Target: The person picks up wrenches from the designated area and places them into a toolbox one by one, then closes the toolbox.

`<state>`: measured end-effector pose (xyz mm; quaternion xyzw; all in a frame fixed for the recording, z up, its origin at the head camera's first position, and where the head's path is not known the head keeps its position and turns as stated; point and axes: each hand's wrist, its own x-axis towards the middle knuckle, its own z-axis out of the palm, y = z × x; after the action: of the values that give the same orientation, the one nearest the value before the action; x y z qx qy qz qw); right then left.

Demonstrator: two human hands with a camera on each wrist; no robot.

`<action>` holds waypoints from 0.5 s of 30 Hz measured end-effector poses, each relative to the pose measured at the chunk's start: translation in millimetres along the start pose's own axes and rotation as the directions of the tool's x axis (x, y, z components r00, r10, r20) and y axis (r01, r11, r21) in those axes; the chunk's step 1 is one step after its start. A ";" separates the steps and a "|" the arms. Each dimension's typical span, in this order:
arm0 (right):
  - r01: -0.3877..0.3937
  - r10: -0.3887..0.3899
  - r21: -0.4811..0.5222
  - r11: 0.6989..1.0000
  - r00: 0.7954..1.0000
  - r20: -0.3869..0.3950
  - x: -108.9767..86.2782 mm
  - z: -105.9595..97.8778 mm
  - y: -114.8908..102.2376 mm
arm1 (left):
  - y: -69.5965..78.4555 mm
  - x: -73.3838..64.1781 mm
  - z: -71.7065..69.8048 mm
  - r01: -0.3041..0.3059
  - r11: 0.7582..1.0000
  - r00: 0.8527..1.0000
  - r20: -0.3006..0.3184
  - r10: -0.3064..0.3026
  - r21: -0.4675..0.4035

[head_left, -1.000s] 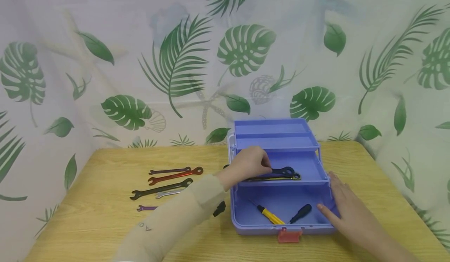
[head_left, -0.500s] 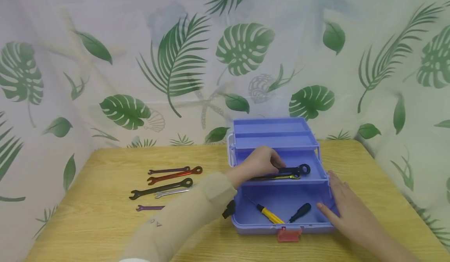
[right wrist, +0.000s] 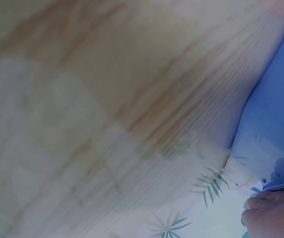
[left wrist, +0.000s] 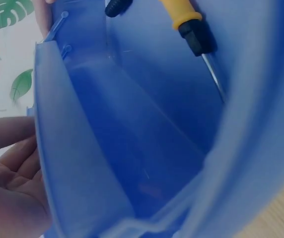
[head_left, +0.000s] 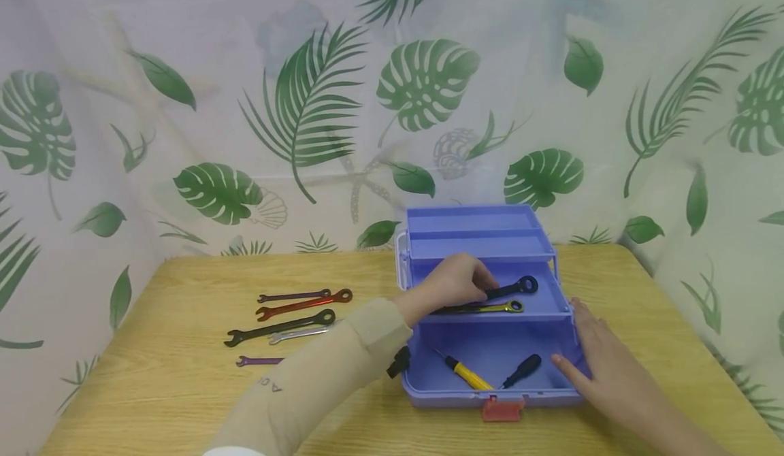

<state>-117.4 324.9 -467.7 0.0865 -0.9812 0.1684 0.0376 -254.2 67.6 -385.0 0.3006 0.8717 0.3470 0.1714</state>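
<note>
My left hand point(head_left: 461, 280) reaches into the lower tray of the blue toolbox point(head_left: 490, 399), fingers curled on a black ratchet wrench point(head_left: 520, 286). The wrench's ring end points right; its other end is hidden under the hand. Just in front of it in the same tray lies a yellow-gold wrench point(head_left: 513, 306). In the left wrist view, the tray wall point(left wrist: 77, 148) covers the left fingertips. My right hand point(head_left: 612, 367) rests against the toolbox's right side, fingers extended and thumb at the rim.
Inside the toolbox bottom lie a yellow screwdriver point(head_left: 470, 374) and a black-handled screwdriver point(head_left: 522, 370). Several wrenches lie on the table to the left, among them a red wrench point(head_left: 306, 304) and a large black wrench point(head_left: 282, 327). A pink latch point(head_left: 502, 410) hangs at the front.
The left hand has shifted right with the black wrench, which then swung slightly back, away from the yellow-gold wrench. The right hand has stayed in place.
</note>
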 end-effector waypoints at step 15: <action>0.002 -0.002 -0.002 1.000 1.000 0.003 1.1 1.6 0.6 | -1.4 -14.9 -25.4 -0.033 0.998 0.999 0.006 0.033 -0.046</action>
<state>-118.6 324.7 -469.3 0.0876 -0.9813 0.1674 0.0363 -256.4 44.5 -366.8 0.3121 0.8579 0.3686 0.1753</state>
